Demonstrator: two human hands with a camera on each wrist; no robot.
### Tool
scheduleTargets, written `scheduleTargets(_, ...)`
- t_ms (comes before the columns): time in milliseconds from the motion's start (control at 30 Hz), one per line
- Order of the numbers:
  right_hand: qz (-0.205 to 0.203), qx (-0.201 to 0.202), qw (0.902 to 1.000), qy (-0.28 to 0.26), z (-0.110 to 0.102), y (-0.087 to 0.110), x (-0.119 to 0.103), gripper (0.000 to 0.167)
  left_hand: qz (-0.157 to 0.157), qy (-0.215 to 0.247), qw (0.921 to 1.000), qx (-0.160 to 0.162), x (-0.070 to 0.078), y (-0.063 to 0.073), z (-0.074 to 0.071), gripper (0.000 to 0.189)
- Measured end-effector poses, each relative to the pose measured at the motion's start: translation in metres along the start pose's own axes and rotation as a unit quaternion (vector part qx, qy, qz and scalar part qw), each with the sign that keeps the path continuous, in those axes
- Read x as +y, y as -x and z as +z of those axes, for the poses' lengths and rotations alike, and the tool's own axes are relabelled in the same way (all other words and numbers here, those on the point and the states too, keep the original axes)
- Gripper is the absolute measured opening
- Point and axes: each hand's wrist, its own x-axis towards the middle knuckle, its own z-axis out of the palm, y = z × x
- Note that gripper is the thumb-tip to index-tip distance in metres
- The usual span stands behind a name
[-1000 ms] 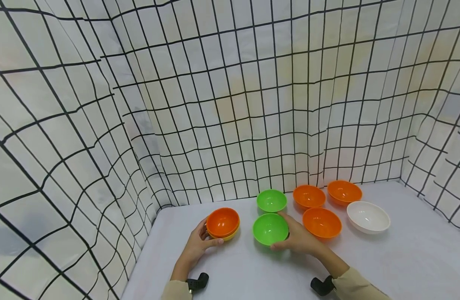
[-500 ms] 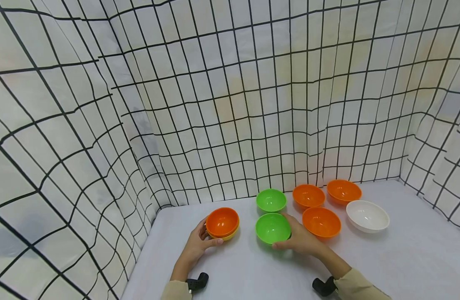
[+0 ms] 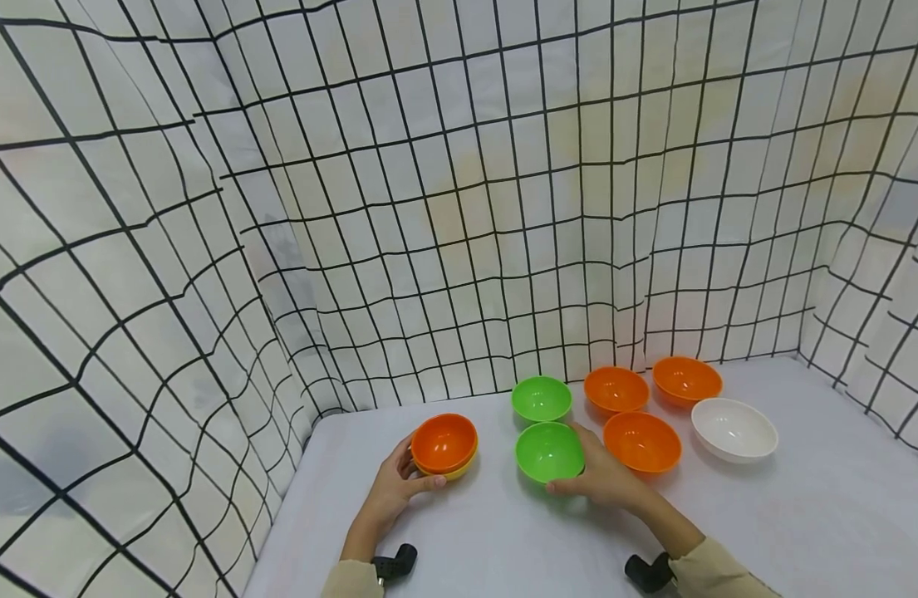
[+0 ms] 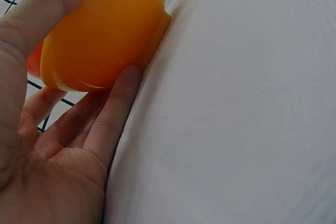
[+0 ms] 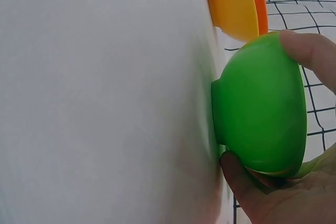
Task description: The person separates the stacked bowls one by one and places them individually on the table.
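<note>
At the left of the table, my left hand [image 3: 389, 492] holds a yellow bowl [image 4: 110, 30] between thumb and fingers. An orange bowl [image 3: 444, 443] is nested inside it, so little more than the yellow rim shows from above. My right hand [image 3: 606, 477] grips a green bowl [image 3: 549, 453] from its right side, thumb on the near side and fingers around the back. In the right wrist view the base of this green bowl [image 5: 262, 103] is right at the tablecloth. Directly behind it stands a second green bowl [image 3: 542, 399], its near rim close to the held one.
Right of my right hand stand three orange bowls, one nearer [image 3: 642, 442] and two farther back [image 3: 616, 390]. A white bowl [image 3: 735, 430] is at the far right. White cloth [image 3: 459, 548] covers the table, with black-gridded sheets [image 3: 459, 208] behind and at the sides.
My right hand has slid the green bowl slightly to the right, away from the nested bowls. My left hand and its bowls have stayed in place.
</note>
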Motion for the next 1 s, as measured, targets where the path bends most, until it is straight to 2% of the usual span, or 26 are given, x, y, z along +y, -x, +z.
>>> scheduleTargets(600, -0.001, 0.003, 1.0, 0.009, -0.0023, 0.001, -0.0028, 0.11, 0.001, 0.006, 1.0, -0.001, 0.0, 0.0003, -0.0005, 0.099)
scheduleTargets(1000, 0.006, 0.005, 0.9998, 0.018, -0.0011, 0.002, -0.0027, 0.117, 0.0, 0.004, 1.0, 0.004, -0.0015, -0.0005, -0.0007, 0.097)
